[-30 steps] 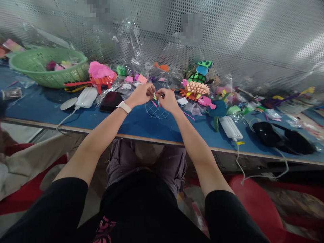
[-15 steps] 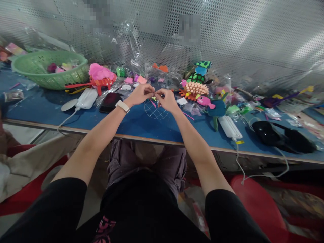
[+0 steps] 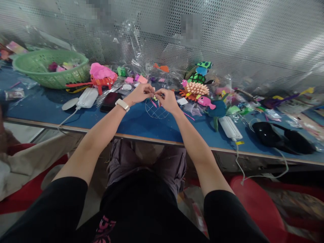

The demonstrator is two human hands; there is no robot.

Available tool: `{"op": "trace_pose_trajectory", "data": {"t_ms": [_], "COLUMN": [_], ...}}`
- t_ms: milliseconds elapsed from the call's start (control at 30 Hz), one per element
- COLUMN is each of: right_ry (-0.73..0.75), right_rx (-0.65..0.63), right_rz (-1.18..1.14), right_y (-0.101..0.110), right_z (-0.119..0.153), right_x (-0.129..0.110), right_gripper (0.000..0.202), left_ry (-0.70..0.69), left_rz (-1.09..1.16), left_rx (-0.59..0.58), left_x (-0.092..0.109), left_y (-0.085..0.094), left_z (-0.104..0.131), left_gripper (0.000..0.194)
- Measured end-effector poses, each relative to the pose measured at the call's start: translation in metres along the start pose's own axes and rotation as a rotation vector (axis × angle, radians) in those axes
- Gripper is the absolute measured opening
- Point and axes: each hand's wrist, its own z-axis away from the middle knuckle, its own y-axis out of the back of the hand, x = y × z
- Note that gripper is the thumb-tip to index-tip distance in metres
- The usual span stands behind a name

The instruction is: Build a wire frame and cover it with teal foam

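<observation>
My left hand point(image 3: 141, 93) and my right hand point(image 3: 167, 99) meet above the middle of the blue table point(image 3: 136, 126). The fingertips of both are pinched closely together at the far side of a round net of thin wire point(image 3: 157, 113). Small yellow bits point(image 3: 155, 98) show just under the fingers, and a thin pink strip point(image 3: 153, 103) lies across the net. Whatever is right between the fingertips is too small to make out. A second pink strip point(image 3: 189, 116) rests beside my right wrist. A dark phone point(image 3: 110, 102) lies close to my left wrist.
A green basket point(image 3: 32, 76) stands at the left. Colourful foam animals, among them a spiky peach one point(image 3: 197, 88), line the back amid clear plastic bags. White power banks point(image 3: 230, 127) with cables, a black headset point(image 3: 280, 136) and a perforated metal wall point(image 3: 162, 37) surround the work area.
Both hands stay pinched together at the wire net with only slight finger movement. The whole view has shifted a little.
</observation>
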Motion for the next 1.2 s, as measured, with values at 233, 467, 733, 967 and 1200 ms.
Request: {"op": "trace_pose_trajectory", "data": {"t_ms": [233, 467, 733, 967, 1200], "right_ry": [0.034, -0.024, 0.025, 0.009, -0.039], "right_rx": [0.026, 0.082, 0.021, 0.000, 0.028], "right_rz": [-0.010, -0.093, -0.025, 0.013, -0.023], "right_y": [-0.001, 0.004, 0.007, 0.003, 0.005], "right_z": [0.001, -0.004, -0.001, -0.002, -0.004], "right_x": [-0.007, -0.008, -0.005, -0.004, -0.001], "right_gripper": [0.022, 0.031, 0.018, 0.016, 0.017], "left_ry": [0.098, -0.063, -0.186, -0.212, -0.308], "left_rz": [0.083, -0.101, -0.336, -0.460, -0.642], "left_rx": [0.041, 0.069, 0.026, 0.044, 0.019], "left_x": [-0.004, 0.010, 0.013, 0.010, 0.020], "left_y": [-0.001, 0.002, 0.006, 0.003, 0.006], "left_z": [-0.003, 0.000, 0.003, 0.003, 0.006], "left_gripper": [0.008, 0.013, 0.010, 0.013, 0.012]}}
